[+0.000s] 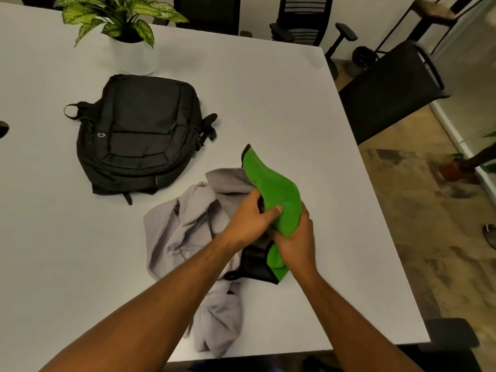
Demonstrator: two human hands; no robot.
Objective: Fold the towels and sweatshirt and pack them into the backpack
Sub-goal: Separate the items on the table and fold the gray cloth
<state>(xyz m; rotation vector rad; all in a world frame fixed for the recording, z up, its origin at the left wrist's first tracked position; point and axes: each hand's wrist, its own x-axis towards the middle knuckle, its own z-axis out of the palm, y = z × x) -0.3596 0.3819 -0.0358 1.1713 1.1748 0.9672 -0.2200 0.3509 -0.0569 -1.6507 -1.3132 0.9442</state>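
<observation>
A green towel (273, 189) with a black underside is bunched up over the right part of the pile. Both hands hold it: my left hand (249, 218) pinches its middle with thumb on top, and my right hand (298, 240) grips its lower right side. Beneath lie a crumpled grey sweatshirt (182, 232) and a grey towel (230, 183), spread toward the table's near edge. The black backpack (137, 132) lies flat and zipped to the upper left, apart from the pile.
The white table (281, 108) carries a potted plant (128, 36) in a white pot at the back left. Black office chairs (389, 89) stand along the far and right sides. The table's right edge runs close to the pile.
</observation>
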